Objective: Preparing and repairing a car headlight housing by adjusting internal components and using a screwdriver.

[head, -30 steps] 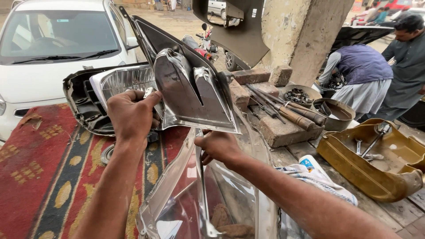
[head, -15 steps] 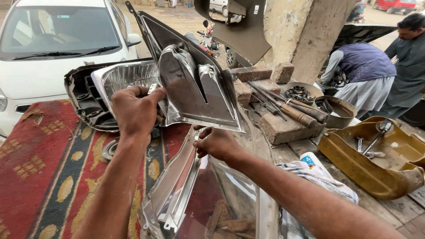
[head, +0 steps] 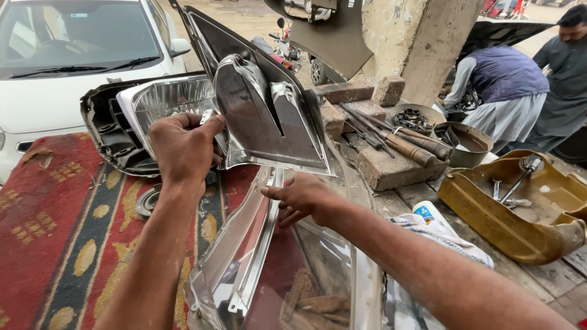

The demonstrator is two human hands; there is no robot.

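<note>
My left hand (head: 183, 146) grips the left edge of a chrome headlight reflector bezel (head: 263, 116), holding it tilted up above the workbench. My right hand (head: 302, 198) rests on the clear headlight lens cover (head: 269, 269) just below the bezel, fingers curled over its upper edge. Behind the bezel lies a black headlight housing (head: 107, 131) with a ribbed silver reflector bowl (head: 168, 101) in it.
A red patterned rug (head: 55, 238) covers the bench at left. Bricks and a wooden block with several hand tools (head: 391, 143) lie at right, beside metal bowls (head: 465, 143) and a yellow tray (head: 520, 208). A white car (head: 61, 61) stands behind; two people bend at the far right.
The chrome bezel has been tilted up a little higher and my right hand has slid slightly down along the lens cover. The view has shifted a bit closer.
</note>
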